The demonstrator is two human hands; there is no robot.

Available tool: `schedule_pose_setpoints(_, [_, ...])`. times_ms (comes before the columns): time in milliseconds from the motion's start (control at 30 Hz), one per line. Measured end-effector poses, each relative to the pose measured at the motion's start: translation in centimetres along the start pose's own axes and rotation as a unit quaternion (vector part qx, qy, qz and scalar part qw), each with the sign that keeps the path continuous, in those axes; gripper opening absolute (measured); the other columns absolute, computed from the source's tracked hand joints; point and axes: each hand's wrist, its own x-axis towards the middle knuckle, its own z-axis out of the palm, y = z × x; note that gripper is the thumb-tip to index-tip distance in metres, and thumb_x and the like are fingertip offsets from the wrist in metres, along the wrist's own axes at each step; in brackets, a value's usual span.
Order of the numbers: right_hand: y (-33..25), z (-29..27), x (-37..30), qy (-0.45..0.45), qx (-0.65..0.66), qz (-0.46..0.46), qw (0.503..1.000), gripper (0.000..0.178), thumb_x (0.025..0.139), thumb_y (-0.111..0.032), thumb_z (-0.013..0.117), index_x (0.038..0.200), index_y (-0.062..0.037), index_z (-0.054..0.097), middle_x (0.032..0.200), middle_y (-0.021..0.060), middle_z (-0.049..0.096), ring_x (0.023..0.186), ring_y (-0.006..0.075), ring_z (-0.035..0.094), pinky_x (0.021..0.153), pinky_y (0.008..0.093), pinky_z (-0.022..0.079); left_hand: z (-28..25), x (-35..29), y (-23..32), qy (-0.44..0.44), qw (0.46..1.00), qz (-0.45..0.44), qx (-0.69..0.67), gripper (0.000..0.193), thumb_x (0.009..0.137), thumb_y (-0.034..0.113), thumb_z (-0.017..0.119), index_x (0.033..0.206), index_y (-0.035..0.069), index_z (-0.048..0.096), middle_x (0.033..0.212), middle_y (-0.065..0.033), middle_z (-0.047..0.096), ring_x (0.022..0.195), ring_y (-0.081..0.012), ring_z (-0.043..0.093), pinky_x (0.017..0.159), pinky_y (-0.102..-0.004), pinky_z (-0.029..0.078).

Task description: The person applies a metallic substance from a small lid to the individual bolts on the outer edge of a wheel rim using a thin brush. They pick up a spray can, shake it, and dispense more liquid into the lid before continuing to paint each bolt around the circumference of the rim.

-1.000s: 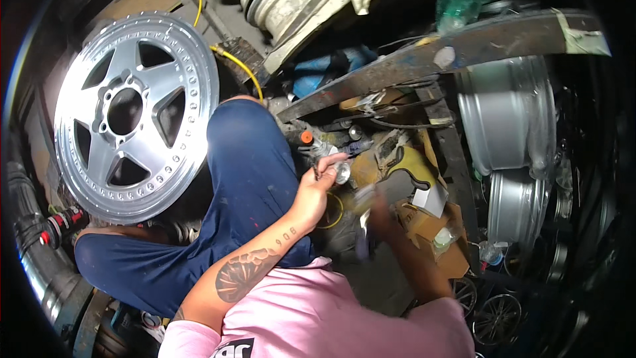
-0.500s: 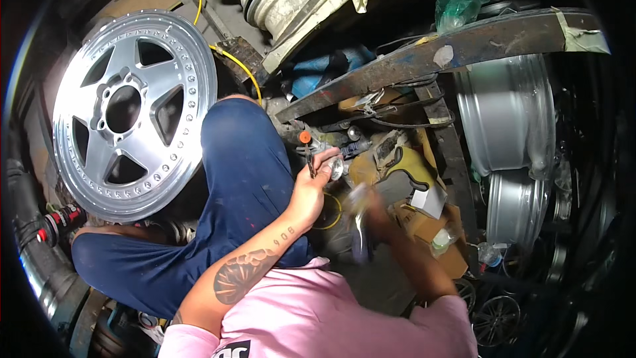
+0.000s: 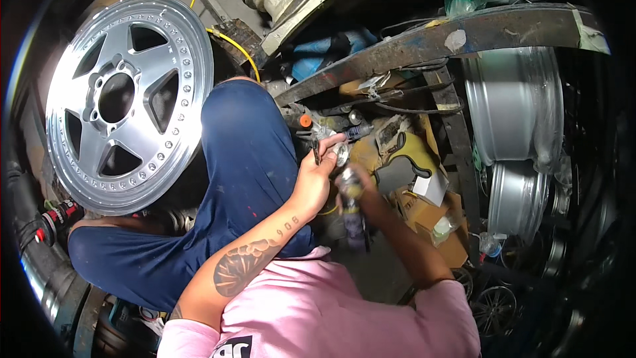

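Note:
My left hand [image 3: 315, 178] is closed on a small shiny, clear-looking cup [image 3: 342, 153] and a thin dark stick-like tool [image 3: 316, 150]. Close by, my right hand [image 3: 363, 187] grips a slim bottle [image 3: 354, 223] with a dark purplish lower part. The bottle's upper end lies right at the cup; blur hides whether they touch. To the left stands a large silver five-spoke wheel [image 3: 151, 65], its face toward me, beside my bent knee.
A dark metal beam [image 3: 397, 58] crosses the upper right, with silver wheel barrels [image 3: 510, 116] beyond it. Past my hands lie an orange-capped item [image 3: 305, 121], a dark blue bottle [image 3: 358, 132], a yellow-and-black object [image 3: 414, 152] and a cardboard box [image 3: 450, 248].
My right hand and the bottle have moved up and left toward the cup. My left hand has shifted only slightly. The whole view has tilted a little.

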Motion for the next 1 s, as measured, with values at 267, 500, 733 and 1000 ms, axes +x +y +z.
schedule_pose_setpoints(267, [-9.8, 1.1, -0.5, -0.082, -0.197, -0.094, 0.972, 0.044, 0.085, -0.017, 0.069, 0.118, -0.0036, 0.043, 0.102, 0.0109, 0.059, 0.079, 0.0177, 0.059, 0.071, 0.0324, 0.049, 0.1, 0.3, -0.9, 0.027, 0.997, 0.051, 0.057, 0.036, 0.094, 0.002, 0.041, 0.128, -0.001, 0.052, 0.125, -0.0104, 0.056, 0.119, -0.0174, 0.049, 0.105, -0.0296, 0.031])
schedule_pose_setpoints(500, [-15.6, 1.9, 0.1, -0.112, -0.310, -0.059, 0.942, 0.048, 0.080, -0.022, 0.068, 0.117, -0.0027, 0.044, 0.098, 0.0213, 0.061, 0.078, 0.0300, 0.062, 0.074, 0.0403, 0.047, 0.5, 0.1, -1.0, -0.016, 0.999, 0.029, 0.030, 0.033, 0.096, 0.003, 0.041, 0.127, 0.000, 0.053, 0.121, -0.0076, 0.058, 0.115, -0.0149, 0.050, 0.102, -0.0281, 0.033])
schedule_pose_setpoints(733, [-18.0, 2.4, 0.1, -0.134, -0.365, 0.012, 0.921, 0.049, 0.078, -0.022, 0.070, 0.116, -0.0027, 0.046, 0.099, 0.0222, 0.061, 0.077, 0.0319, 0.062, 0.073, 0.0415, 0.047, 0.4, 0.0, -0.4, -0.002, 1.000, 0.008, -0.007, 0.033, 0.096, 0.003, 0.042, 0.127, 0.000, 0.054, 0.121, -0.0066, 0.058, 0.117, -0.0147, 0.048, 0.103, -0.0280, 0.031])
schedule_pose_setpoints(1000, [-18.4, 2.5, 0.6, -0.146, -0.385, -0.039, 0.911, 0.050, 0.076, -0.019, 0.071, 0.116, -0.0023, 0.046, 0.096, 0.0214, 0.062, 0.069, 0.0332, 0.061, 0.067, 0.0405, 0.048, 0.5, -0.2, -0.1, -0.016, 0.999, -0.010, -0.045, 0.035, 0.095, 0.005, 0.042, 0.128, 0.001, 0.053, 0.120, -0.0049, 0.057, 0.117, -0.0133, 0.046, 0.104, -0.0273, 0.029])
